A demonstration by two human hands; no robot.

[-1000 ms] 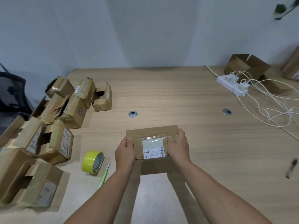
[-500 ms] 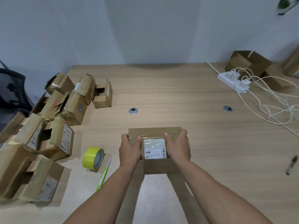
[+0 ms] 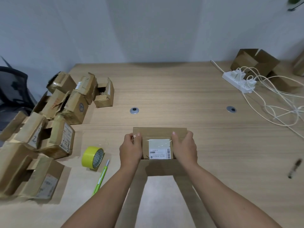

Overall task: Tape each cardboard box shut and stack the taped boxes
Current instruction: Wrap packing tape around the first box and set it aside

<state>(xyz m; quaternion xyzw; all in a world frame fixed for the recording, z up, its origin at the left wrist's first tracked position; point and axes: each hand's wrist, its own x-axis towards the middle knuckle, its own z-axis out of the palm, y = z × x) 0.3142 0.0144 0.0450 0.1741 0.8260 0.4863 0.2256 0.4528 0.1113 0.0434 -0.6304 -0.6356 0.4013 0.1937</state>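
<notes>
My left hand and right hand clasp the flat brown cardboard box with a white label; I should press its clear tape flat edge to edge.

The left hand and right hand grip opposite ends of a labelled cardboard box on the wooden table, with a yellow tape roll and a green utility knife just to its left, near a pile of boxes.
</notes>
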